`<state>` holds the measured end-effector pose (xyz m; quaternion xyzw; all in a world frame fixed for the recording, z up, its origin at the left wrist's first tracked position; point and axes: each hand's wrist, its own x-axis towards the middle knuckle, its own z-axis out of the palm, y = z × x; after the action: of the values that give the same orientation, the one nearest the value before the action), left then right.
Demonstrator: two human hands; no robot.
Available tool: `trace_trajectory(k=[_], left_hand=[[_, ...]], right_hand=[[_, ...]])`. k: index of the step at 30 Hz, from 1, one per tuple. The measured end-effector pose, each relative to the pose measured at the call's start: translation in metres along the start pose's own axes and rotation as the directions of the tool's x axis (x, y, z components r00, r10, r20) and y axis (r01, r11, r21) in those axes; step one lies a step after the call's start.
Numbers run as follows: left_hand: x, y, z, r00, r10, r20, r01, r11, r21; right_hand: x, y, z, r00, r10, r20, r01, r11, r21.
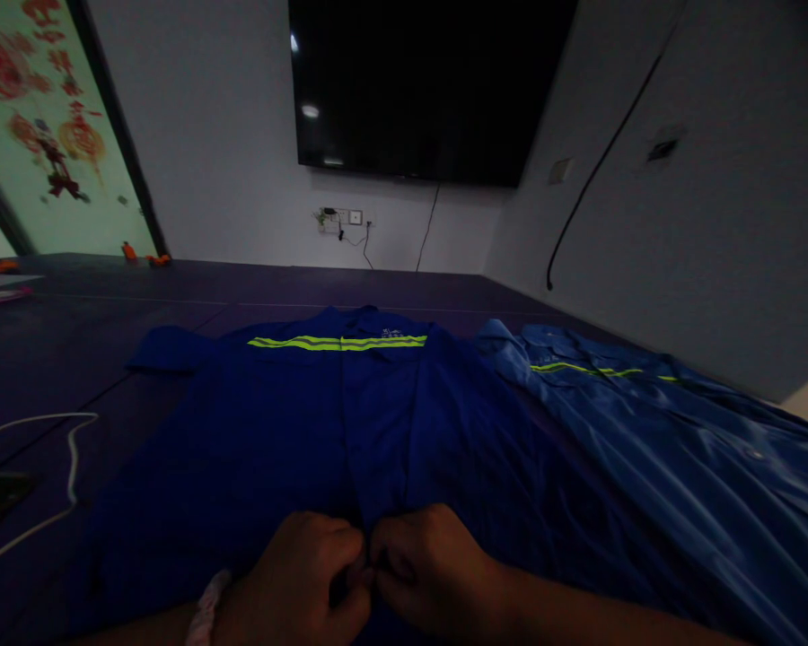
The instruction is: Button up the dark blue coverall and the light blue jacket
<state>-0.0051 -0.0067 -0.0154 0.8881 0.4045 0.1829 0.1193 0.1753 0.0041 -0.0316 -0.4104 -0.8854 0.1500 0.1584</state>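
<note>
While clamping the shirt (pixel 269 422) at its near front with left grip (pixel 303 570) and right grip (pixel 441 561), side by side, have it spread mid-scene, between a cable (pixel 75 467) at left and a paler shirt (pixel 673 440) at right

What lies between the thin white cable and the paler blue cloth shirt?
In the head view, a dark blue cloth shirt with yellow-green stripes, spread on the purple surface.

Room opens above the shirt (pixel 276 422) (cable (pixel 74 458) leftward).
</note>
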Motion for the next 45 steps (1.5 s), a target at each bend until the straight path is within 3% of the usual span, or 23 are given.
trace_trajectory(k=[11, 20, 36, 45], left_hand=[[0.001, 0.004, -0.007, 0.998, -0.012, 0.065, 0.001, 0.986, 0.167], [0.010, 0.004, -0.014, 0.974, -0.150, 0.167, 0.111, 0.968, 0.225], [0.007, -0.003, -0.010, 0.990, -0.031, 0.137, 0.010, 0.988, 0.152], [0.010, 0.006, -0.019, 0.951, -0.242, 0.193, 0.229, 0.969, 0.091]], right_hand=[[0.001, -0.004, -0.008, 1.000, -0.014, -0.024, 0.014, 1.000, 0.004], [0.001, -0.006, -0.008, 0.996, -0.043, -0.077, 0.043, 0.999, -0.002], [0.001, -0.005, -0.004, 0.991, 0.068, -0.118, -0.046, 0.982, 0.182], [0.002, -0.006, -0.006, 0.991, -0.025, -0.134, 0.054, 0.975, 0.217]])
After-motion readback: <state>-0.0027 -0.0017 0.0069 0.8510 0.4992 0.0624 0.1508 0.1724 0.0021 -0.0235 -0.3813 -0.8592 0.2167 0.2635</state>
